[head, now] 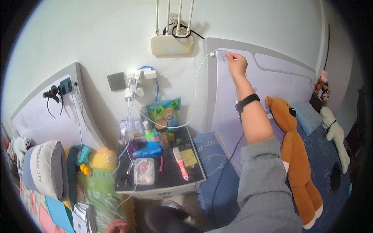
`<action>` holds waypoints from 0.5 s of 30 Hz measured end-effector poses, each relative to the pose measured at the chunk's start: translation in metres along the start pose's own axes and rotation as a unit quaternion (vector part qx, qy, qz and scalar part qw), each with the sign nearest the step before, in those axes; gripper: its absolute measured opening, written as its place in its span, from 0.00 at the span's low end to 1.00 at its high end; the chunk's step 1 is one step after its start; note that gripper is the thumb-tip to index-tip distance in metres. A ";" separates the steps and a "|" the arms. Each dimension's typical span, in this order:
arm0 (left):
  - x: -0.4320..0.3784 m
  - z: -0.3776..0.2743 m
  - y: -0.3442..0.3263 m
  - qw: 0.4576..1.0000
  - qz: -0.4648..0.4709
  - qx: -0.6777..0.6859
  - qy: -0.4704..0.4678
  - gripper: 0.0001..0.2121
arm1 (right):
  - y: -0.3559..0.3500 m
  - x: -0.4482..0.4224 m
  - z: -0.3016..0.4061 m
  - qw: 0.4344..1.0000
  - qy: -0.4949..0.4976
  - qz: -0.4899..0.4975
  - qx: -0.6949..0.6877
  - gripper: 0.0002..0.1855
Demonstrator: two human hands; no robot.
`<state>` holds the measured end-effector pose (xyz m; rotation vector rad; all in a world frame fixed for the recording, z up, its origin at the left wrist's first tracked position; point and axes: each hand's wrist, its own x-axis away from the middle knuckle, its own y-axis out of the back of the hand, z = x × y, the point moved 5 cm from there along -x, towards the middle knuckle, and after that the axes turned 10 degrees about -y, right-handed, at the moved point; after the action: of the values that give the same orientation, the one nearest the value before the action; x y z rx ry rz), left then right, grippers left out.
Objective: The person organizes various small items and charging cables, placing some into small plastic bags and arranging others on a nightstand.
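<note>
My right hand is raised to the corner of the right headboard, thumb and fingers pinched on a white cable. The cable loops down from there in front of the wall and back up towards the power strip. Right by the fingertips, a clear adhesive hook sits on the headboard. My left hand shows only partly at the bottom edge, fingers curled. Another stretch of white cable runs down close to it; whether the hand grips it is hidden.
A nightstand between two beds carries a hairbrush, a clear plastic box, a lidded jar and a colourful bag. Above hangs a white router. A brown plush bear lies beside my right arm.
</note>
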<state>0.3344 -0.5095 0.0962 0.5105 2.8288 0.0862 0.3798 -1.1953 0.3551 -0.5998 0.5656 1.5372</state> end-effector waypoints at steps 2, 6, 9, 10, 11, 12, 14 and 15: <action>-0.009 0.002 0.003 0.999 -0.021 -0.026 -0.003 0.04 | -0.021 -0.012 0.000 0.999 -0.022 -0.003 0.038 0.12; -0.019 0.023 0.012 0.996 -0.066 -0.017 0.064 0.03 | -0.063 -0.036 -0.006 0.995 -0.042 0.083 -0.021 0.08; -0.028 0.045 0.011 0.994 -0.073 -0.009 0.085 0.03 | -0.083 -0.052 -0.026 0.990 -0.045 0.133 -0.021 0.07; -0.031 0.048 0.010 0.993 -0.066 -0.019 0.091 0.04 | -0.085 -0.052 -0.028 0.990 -0.055 0.131 -0.005 0.07; -0.034 0.050 0.008 0.993 -0.067 -0.016 0.097 0.04 | -0.088 -0.051 -0.030 0.990 -0.064 0.127 0.011 0.08; -0.038 0.050 0.005 0.996 -0.052 -0.012 0.077 0.04 | -0.088 -0.054 -0.035 0.989 -0.063 0.129 0.016 0.08; -0.044 0.052 -0.002 0.998 -0.035 -0.011 0.056 0.04 | -0.082 -0.061 -0.039 0.990 -0.008 0.099 0.104 0.07; -0.047 0.050 -0.003 0.998 -0.036 -0.011 0.059 0.04 | -0.083 -0.058 -0.038 0.989 -0.009 0.102 0.105 0.07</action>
<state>0.3890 -0.5285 0.0590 0.4125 2.9553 0.1377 0.4657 -1.2596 0.3667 -0.3740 0.7833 1.6460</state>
